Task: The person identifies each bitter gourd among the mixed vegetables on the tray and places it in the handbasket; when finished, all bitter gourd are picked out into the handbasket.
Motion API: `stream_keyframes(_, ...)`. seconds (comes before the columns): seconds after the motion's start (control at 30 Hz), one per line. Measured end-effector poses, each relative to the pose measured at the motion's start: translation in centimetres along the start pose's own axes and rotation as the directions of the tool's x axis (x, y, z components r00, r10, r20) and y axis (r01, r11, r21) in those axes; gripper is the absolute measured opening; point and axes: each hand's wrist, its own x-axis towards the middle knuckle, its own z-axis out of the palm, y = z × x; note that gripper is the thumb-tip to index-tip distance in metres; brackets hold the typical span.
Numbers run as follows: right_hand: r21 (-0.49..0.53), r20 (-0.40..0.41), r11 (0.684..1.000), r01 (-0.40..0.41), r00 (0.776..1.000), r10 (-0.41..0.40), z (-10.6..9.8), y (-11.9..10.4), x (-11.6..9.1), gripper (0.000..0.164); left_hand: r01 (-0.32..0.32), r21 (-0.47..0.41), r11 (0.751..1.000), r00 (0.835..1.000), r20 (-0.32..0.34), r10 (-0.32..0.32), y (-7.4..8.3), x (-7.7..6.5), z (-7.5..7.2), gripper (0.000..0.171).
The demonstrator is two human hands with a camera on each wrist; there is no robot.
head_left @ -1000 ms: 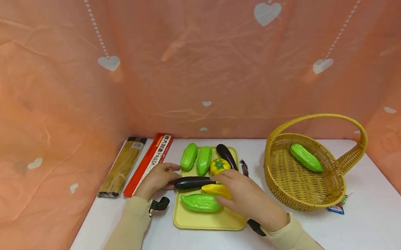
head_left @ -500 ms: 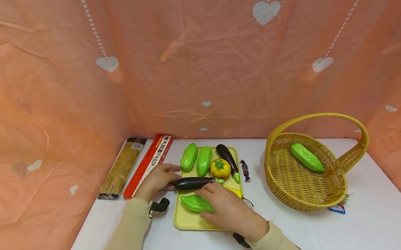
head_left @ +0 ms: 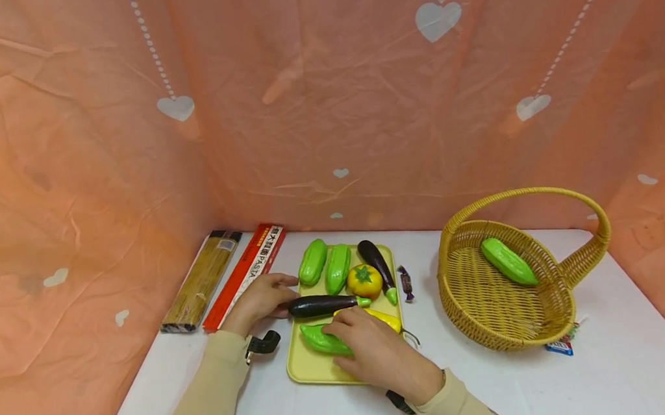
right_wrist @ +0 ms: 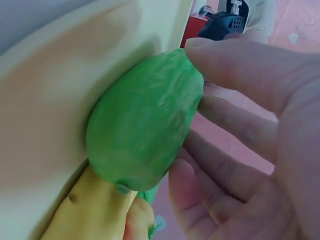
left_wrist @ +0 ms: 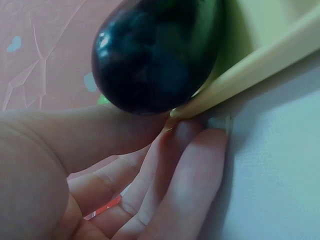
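Note:
In the head view, a pale yellow tray [head_left: 316, 370] carries several toy vegetables. My left hand [head_left: 262, 301] pinches its left rim, the thumb beside the blunt end of a dark eggplant [head_left: 319, 305]; the left wrist view shows fingers [left_wrist: 197, 165] below the rim. My right hand [head_left: 379, 353] curls over a green bitter melon [head_left: 322, 340] near the tray's front. In the right wrist view the thumb and fingers lie along that bitter melon [right_wrist: 145, 120], which rests against the tray. A yellow elongated vegetable [head_left: 385, 318] lies just behind the right hand, partly hidden by it.
Two green bitter melons [head_left: 313, 262], a yellow-orange tomato [head_left: 364, 281] and another eggplant [head_left: 375, 266] lie at the tray's back. A wicker basket [head_left: 495, 331] with a green bitter melon stands right. Noodle packs [head_left: 244, 276] lie left; wrapped candies [head_left: 406, 284] lie near tray and basket.
My right hand has moved left and toward me, from over the yellow vegetable onto the green bitter melon at the front. The left hand stays at the tray's rim.

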Motion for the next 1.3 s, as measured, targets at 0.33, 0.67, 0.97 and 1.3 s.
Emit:
stream_keyframes(0.33,0.014,-0.009,1.0,-0.024,1.0,0.024,0.4,-0.2,-0.1,0.04,-0.011,-0.046,0.999,1.0,0.0,0.011,-0.1,0.1,0.2,0.039)
stream_keyframes(0.67,0.019,-0.011,1.0,-0.025,1.0,0.025,0.6,-0.5,-0.1,0.044,-0.002,-0.026,1.0,1.0,-0.003,0.002,-0.1,0.2,0.1,0.039)
stream_keyframes(0.97,0.035,-0.017,0.998,-0.043,0.999,0.043,0.3,-0.5,-0.3,0.043,0.004,-0.022,1.0,1.0,0.001,-0.004,0.0,0.5,0.2,0.039)
stream_keyframes(1.3,-0.005,-0.101,1.0,-0.019,0.995,0.018,-3.2,-1.0,-1.7,0.044,0.018,-0.009,1.0,1.0,0.002,-0.018,-0.1,0.3,-0.1,0.038)
